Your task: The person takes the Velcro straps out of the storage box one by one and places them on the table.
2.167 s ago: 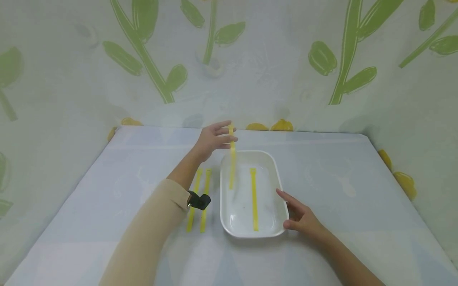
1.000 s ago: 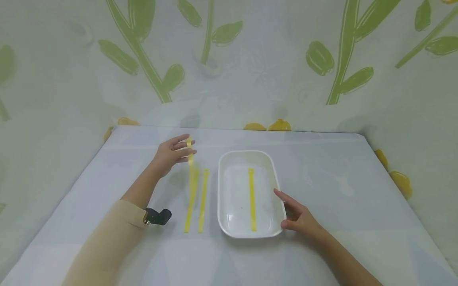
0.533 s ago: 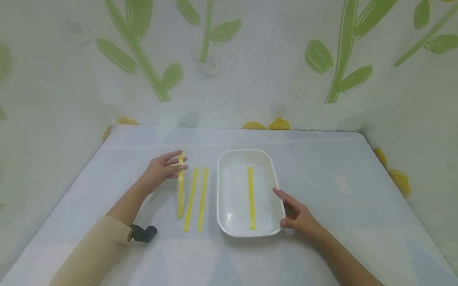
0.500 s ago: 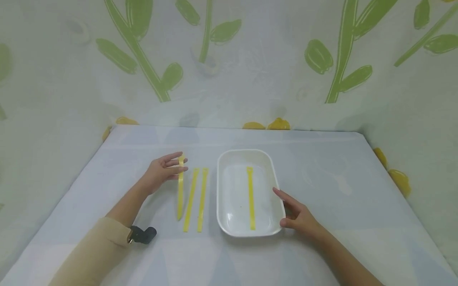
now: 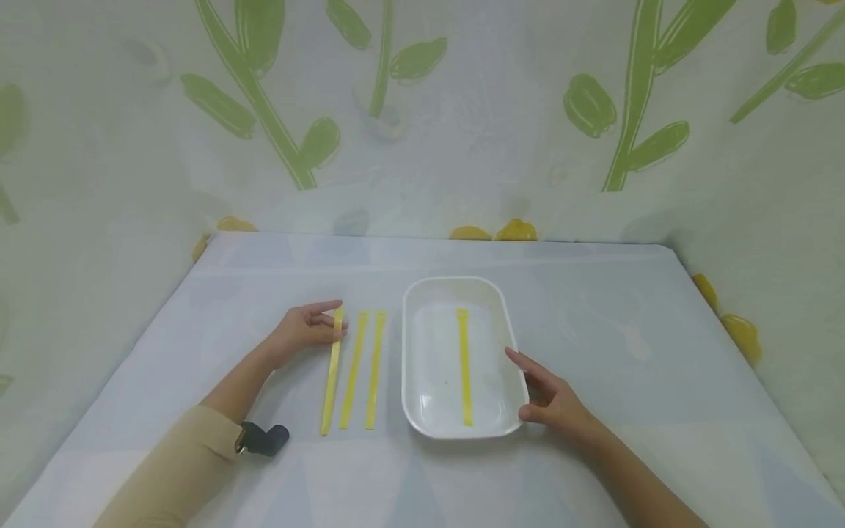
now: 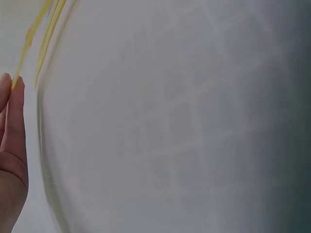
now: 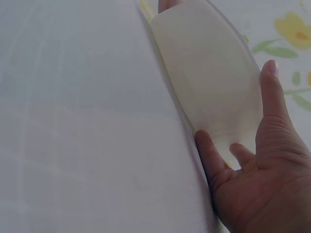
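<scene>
My left hand [image 5: 298, 334] pinches the top end of a yellow strap [image 5: 331, 381] between thumb and fingers. In the left wrist view, fingertips and thumb meet on the held strap [image 6: 29, 39]. The strap slants down toward the near side, its lower end close over the table. Just right of it lie two similar straps, a middle one [image 5: 353, 374] and a right one [image 5: 375, 374], with slotted heads pointing away. Inside the white tray [image 5: 405, 367], another yellow strap [image 5: 465, 367] lies lengthwise. My right hand [image 5: 557, 403] rests with spread, relaxed fingers against the tray's right side.
A pale cloth with faint blue shapes covers the table [image 5: 607, 323]. Behind it rises a backdrop [image 5: 495, 147] printed with green leaves and yellow flowers. A black device [image 5: 264, 438] sits on my left wrist at the sleeve cuff.
My left hand has carried the strap from over the tray to the left side of the two straps and lowered it toward the table. My right hand stays at the tray.
</scene>
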The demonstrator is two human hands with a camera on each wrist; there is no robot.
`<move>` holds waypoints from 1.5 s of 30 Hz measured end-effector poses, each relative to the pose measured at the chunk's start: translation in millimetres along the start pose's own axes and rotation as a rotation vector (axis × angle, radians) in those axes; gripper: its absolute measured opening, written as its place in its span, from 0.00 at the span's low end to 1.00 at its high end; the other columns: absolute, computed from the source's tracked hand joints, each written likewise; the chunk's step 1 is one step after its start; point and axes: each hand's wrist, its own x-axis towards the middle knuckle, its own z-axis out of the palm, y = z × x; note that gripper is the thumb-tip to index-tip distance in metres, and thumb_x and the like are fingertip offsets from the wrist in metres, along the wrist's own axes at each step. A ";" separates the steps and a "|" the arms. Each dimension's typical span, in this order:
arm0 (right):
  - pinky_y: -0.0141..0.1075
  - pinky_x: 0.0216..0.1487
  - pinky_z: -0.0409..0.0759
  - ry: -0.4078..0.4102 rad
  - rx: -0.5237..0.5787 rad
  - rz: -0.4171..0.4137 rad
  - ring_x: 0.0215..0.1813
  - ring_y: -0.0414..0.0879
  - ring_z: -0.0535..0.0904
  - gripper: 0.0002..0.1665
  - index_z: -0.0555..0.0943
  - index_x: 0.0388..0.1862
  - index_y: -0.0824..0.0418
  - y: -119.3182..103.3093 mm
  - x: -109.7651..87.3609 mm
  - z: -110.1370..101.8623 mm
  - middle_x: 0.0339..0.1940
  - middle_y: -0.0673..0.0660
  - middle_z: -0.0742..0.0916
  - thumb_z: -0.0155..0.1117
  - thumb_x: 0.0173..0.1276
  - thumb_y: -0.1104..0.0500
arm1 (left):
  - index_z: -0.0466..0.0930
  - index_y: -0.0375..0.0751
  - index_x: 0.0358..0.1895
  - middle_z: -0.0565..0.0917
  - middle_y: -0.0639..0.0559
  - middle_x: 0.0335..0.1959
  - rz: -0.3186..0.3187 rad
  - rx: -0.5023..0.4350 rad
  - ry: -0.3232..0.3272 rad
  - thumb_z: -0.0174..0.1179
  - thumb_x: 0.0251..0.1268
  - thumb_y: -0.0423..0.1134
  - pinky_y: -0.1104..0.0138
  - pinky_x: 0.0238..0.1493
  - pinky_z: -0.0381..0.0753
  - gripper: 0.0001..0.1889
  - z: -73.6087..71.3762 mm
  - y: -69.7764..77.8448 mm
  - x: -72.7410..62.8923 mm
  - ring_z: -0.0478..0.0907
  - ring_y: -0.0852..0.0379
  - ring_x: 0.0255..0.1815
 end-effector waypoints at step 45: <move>0.33 0.47 0.81 -0.068 0.090 -0.101 0.63 0.25 0.67 0.45 0.61 0.73 0.50 7.4 2.0 -5.7 0.70 0.36 0.66 0.70 0.59 0.58 | 0.70 0.34 0.64 0.78 0.47 0.38 0.001 0.214 0.013 0.69 0.54 0.39 0.73 0.37 0.76 0.33 -3.2 10.5 21.6 0.75 0.59 0.34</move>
